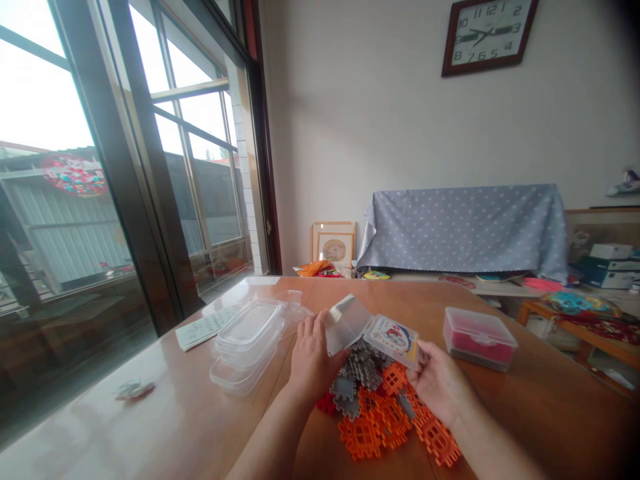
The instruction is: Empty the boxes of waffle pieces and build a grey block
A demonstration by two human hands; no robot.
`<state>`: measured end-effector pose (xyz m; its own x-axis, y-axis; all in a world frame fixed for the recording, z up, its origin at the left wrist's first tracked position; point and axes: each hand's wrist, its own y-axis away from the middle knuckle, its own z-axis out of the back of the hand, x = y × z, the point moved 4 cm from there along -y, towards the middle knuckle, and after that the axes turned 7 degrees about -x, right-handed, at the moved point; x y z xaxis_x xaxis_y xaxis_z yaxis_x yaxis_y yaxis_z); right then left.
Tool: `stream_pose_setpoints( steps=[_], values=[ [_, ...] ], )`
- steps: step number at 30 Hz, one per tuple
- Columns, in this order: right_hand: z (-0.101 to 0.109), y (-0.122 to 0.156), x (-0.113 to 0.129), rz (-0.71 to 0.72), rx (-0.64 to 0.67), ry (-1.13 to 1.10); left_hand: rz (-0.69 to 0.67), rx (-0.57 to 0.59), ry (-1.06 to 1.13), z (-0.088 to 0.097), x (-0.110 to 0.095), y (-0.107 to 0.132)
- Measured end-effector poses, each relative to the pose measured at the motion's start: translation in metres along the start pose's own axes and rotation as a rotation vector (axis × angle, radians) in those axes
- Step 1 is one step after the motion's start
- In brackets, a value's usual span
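Note:
My left hand (pixel 311 357) grips the open lid of a small clear plastic box (pixel 370 331). My right hand (pixel 440 387) holds the same box from its right side; the box has a colourful cartoon label (pixel 395 337) and is tilted over the table. Grey waffle-shaped blocks (pixel 363 370) spill from it onto a pile. Orange waffle blocks (pixel 395 420) lie below and between my hands, with a red one (pixel 326 403) at the left edge of the pile.
On the wooden table (pixel 175 413): stacked clear plastic boxes and lids (pixel 247 343) to the left, a paper slip (pixel 203 327), a crumpled wrapper (pixel 133 389), and a closed box of red pieces (pixel 479 338) to the right. Window at left, covered furniture behind.

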<state>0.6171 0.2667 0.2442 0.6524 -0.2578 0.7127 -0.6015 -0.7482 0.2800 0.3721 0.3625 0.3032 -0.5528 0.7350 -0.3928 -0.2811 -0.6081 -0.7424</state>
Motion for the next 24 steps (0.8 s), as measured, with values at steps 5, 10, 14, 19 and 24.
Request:
stream_pose_setpoints(
  steps=[5,10,14,19,24],
  values=[
    [-0.007,0.008,-0.001,-0.035,0.052,-0.049,-0.022,-0.057,-0.001,0.009,0.001,-0.002],
    [-0.015,0.015,0.0,-0.063,0.142,-0.083,0.014,-0.115,0.054,0.017,0.001,-0.005],
    [-0.02,0.022,-0.001,-0.071,0.222,-0.04,0.101,-0.145,0.141,0.017,0.004,-0.004],
    [-0.023,0.031,-0.004,-0.092,0.243,0.017,0.237,-0.177,0.357,0.01,0.012,-0.003],
    [-0.022,0.033,-0.006,-0.1,0.265,0.096,0.543,-0.181,0.717,0.004,0.02,-0.004]
  ],
)
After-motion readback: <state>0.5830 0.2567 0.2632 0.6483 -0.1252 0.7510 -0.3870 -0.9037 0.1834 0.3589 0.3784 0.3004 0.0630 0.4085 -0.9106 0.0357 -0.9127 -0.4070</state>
